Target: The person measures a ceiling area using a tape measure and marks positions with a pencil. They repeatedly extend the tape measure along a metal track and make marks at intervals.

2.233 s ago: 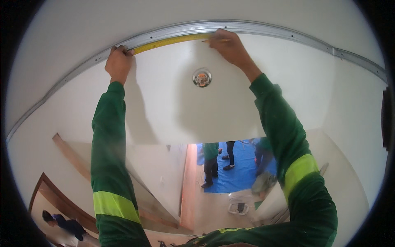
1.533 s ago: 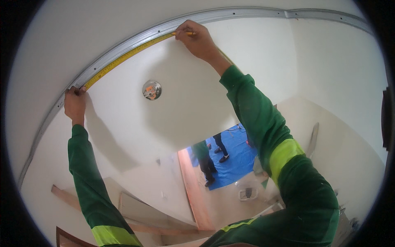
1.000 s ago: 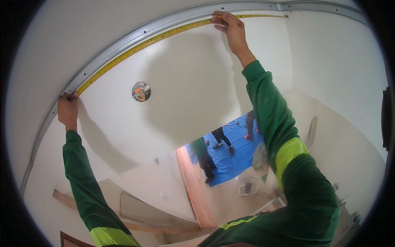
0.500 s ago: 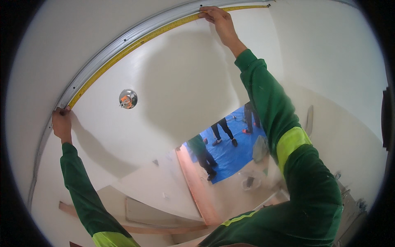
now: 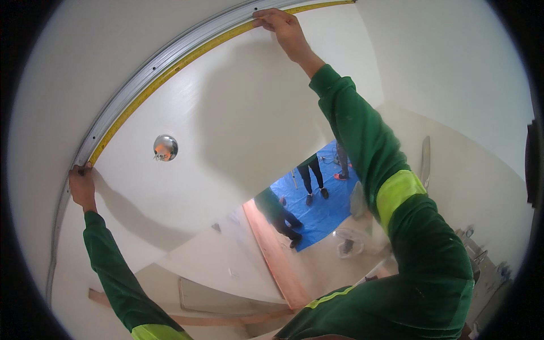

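Observation:
A yellow measuring tape (image 5: 170,72) is stretched along a grey metal track (image 5: 131,90) that is fixed overhead and dotted with dark screw heads. My left hand (image 5: 83,187) grips the tape at its near left end, fingers closed against the track; whether the tape's case or its hook is there is hidden. Farther right, my right hand (image 5: 287,35) pinches the tape between thumb and fingers and presses it to the track. Beyond that hand the tape runs on to the corner at the right wall. Both arms are raised in green sleeves with lime bands.
A round chrome fitting (image 5: 165,148) sits on the pale surface beside the track. Lower down, several people in dark trousers stand on a blue sheet (image 5: 323,212), seen through an opening edged by a reddish board (image 5: 276,255). A clear plastic bag (image 5: 349,245) lies nearby.
The view has shifted slightly, so the track, tape and fitting appear farther left. Both hands keep their hold on the tape. One person on the blue sheet has changed stance.

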Demonstrator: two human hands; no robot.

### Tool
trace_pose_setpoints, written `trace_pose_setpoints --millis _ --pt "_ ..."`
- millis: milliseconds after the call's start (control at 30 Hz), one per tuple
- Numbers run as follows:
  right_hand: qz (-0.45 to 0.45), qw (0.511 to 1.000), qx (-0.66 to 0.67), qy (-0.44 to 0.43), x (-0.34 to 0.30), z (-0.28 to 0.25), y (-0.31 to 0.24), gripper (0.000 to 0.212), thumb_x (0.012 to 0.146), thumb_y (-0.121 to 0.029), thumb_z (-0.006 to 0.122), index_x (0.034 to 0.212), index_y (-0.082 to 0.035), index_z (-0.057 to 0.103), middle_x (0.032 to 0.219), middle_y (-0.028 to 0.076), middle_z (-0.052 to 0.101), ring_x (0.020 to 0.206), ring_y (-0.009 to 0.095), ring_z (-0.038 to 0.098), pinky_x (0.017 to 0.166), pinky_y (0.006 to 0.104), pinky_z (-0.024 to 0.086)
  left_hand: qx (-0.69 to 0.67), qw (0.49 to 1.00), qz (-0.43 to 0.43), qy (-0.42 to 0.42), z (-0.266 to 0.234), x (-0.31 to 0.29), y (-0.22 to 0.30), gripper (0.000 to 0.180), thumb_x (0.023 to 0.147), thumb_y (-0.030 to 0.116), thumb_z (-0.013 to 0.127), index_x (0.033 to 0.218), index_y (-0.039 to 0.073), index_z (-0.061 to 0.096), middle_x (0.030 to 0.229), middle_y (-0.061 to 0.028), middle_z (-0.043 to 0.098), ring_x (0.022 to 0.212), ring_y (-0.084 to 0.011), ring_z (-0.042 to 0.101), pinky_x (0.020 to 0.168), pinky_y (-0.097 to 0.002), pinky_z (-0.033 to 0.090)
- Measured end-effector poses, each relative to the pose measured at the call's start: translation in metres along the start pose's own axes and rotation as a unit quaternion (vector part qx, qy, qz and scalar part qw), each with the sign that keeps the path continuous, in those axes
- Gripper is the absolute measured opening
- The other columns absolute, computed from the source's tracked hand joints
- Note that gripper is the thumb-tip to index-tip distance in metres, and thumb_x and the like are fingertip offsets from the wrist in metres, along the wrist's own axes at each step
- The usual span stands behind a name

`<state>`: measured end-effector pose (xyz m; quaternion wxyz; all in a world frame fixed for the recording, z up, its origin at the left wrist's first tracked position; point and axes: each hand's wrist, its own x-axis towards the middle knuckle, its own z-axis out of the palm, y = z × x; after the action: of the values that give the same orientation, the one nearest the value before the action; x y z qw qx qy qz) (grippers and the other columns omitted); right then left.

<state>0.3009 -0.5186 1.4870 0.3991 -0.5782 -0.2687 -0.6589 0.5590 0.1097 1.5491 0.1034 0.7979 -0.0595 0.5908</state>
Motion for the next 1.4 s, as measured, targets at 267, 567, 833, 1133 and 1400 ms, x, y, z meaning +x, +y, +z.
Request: trace_pose_setpoints --millis 267,567,833,1133,1400 --pt "-0.016 1.0 -0.026 -0.005 0.005 -0.004 0.007 0.044 0.105 -0.025 0.047 0.126 0.004 0.072 0.123 0.017 0.074 0.12 0.026 0.068 0.116 0.0378 0.048 -0.034 0.999 -0.015 -0.012 0.0 -0.001 0.004 0.04 0.097 0.049 0.072 0.104 0.01 0.072 0.113 -0.0133 0.073 0.105 -0.0408 0.07 0.085 -0.055 0.053" --pt "-0.009 0.999 -0.053 -0.003 0.003 -0.003 0.004 0.046 0.104 -0.025 0.044 0.121 0.005 0.075 0.119 0.018 0.075 0.121 0.027 0.067 0.114 0.0363 0.05 -0.022 0.999 0.016 0.017 0.004 -0.001 -0.001 0.04 0.097 0.047 0.072 0.103 0.008 0.072 0.108 -0.0144 0.074 0.102 -0.0405 0.071 0.084 -0.0544 0.053" --pt "-0.013 0.998 -0.065 -0.005 0.006 0.001 0.005 0.045 0.105 -0.024 0.045 0.121 0.005 0.075 0.119 0.018 0.076 0.116 0.028 0.071 0.112 0.0355 0.052 -0.037 0.999 0.003 -0.017 0.003 0.004 -0.003 0.039 0.097 0.046 0.072 0.102 0.007 0.071 0.106 -0.0143 0.075 0.1 -0.0404 0.072 0.083 -0.0541 0.053" --pt "-0.039 0.997 -0.069 0.015 0.006 -0.004 0.007 0.043 0.103 -0.025 0.048 0.121 0.005 0.075 0.112 0.02 0.077 0.11 0.027 0.07 0.105 0.0351 0.052 -0.047 0.999 0.026 0.003 0.005 0.002 -0.005 0.035 0.098 0.043 0.073 0.099 0.007 0.071 0.103 -0.0142 0.075 0.097 -0.0405 0.072 0.082 -0.0542 0.054" --pt "-0.056 0.976 -0.202 0.059 -0.01 -0.015 -0.001 0.034 0.105 -0.02 0.054 0.121 0.003 0.073 0.11 0.024 0.076 0.097 0.03 0.073 0.091 0.0386 0.058 -0.009 0.999 0.017 0.042 0.011 0.003 -0.009 0.035 0.098 0.043 0.073 0.101 0.008 0.071 0.117 -0.0143 0.072 0.108 -0.0404 0.07 0.086 -0.0539 0.054"
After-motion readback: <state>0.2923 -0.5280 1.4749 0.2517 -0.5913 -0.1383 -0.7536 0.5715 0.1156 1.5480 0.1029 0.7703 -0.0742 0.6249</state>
